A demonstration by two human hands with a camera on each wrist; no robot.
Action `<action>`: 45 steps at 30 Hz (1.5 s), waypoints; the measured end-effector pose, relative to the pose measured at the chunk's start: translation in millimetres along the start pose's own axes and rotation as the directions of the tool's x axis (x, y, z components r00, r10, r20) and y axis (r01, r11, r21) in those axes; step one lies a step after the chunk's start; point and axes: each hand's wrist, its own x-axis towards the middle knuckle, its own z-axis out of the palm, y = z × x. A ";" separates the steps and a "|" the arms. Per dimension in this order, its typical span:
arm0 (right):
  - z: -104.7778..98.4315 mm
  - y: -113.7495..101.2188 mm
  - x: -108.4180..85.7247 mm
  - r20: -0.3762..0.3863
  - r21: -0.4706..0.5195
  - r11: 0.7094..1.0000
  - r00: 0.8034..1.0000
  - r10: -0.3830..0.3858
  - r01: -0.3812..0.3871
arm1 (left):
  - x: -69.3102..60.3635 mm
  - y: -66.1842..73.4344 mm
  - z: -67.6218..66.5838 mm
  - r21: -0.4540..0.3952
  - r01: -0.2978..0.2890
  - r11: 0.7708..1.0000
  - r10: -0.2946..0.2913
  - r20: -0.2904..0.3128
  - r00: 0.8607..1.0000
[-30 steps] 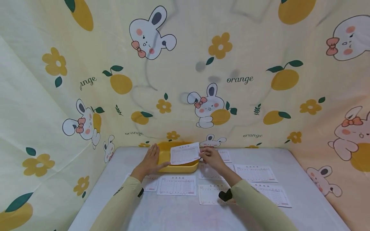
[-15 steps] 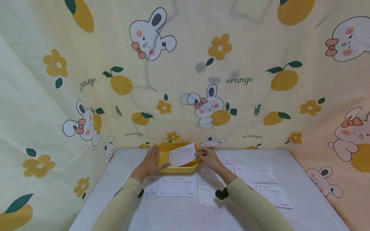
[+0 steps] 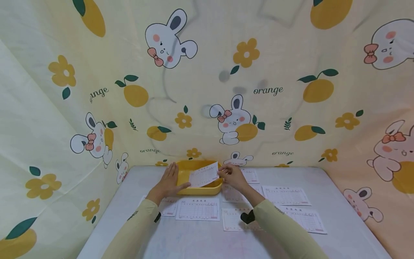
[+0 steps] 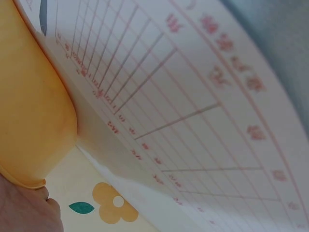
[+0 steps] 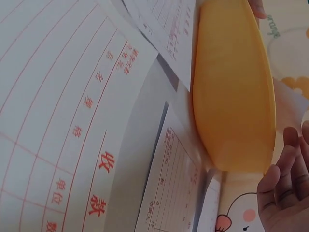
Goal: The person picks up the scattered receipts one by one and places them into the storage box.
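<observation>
A yellow plastic tray point(image 3: 198, 191) stands at the back of the table, against the patterned cloth. My left hand point(image 3: 166, 183) rests on its left side with straight fingers, the thumb along the front rim. At the tray's right end, my right hand point(image 3: 233, 176) pinches the right edge of a receipt slip point(image 3: 203, 175), which lies slanted over the tray, right end raised. In the right wrist view, thumb and fingers point(image 5: 289, 137) are by the tray's rim point(image 5: 270, 96), with part of the slip behind them; the exact contact is partly hidden.
Several printed receipt slips lie flat on the white table point(image 3: 194, 241): one before the tray point(image 3: 198, 209), one at front centre point(image 3: 233, 220), others to the right point(image 3: 286, 195). A slip under the left forearm is partly covered. Cloth with rabbits point(image 3: 231, 122) hangs behind and at both sides.
The slip has moved left with my right hand and sunk lower into the tray, tilting more, its right corner up. My left hand has stayed on the tray.
</observation>
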 end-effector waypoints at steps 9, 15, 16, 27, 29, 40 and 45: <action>-8.1 3.1 -2.5 -0.016 0.036 0.999 1.000 -0.020 0.020 | -2.3 0.5 -1.4 -0.008 0.000 1.000 0.000 0.008 1.000; -16.3 9.2 -4.1 -0.020 0.051 0.998 1.000 -0.021 0.022 | -2.3 -0.2 -2.6 -0.011 0.005 1.000 -0.004 0.012 1.000; -18.0 10.8 -4.3 -0.020 0.051 0.999 1.000 -0.019 0.020 | -2.4 -0.5 -2.7 -0.008 0.006 1.000 -0.006 0.011 1.000; -46.9 22.7 -20.8 -0.033 0.028 0.999 0.999 -0.030 0.031 | -3.7 -3.5 -2.6 -0.007 -0.006 1.000 0.006 0.003 1.000; -53.3 26.7 -25.0 -0.037 0.019 0.999 0.999 -0.026 0.027 | -3.2 -3.6 -2.3 -0.008 -0.012 1.000 0.012 -0.002 1.000; -80.7 42.1 -45.6 -0.031 -0.058 0.997 0.999 -0.045 0.043 | -3.5 -2.4 -2.3 -0.010 -0.023 1.000 0.023 -0.009 1.000; -92.4 46.1 -54.8 -0.047 -0.109 0.993 0.998 -0.048 0.043 | -3.2 -1.2 -0.3 -0.019 -0.026 0.999 0.026 -0.007 1.000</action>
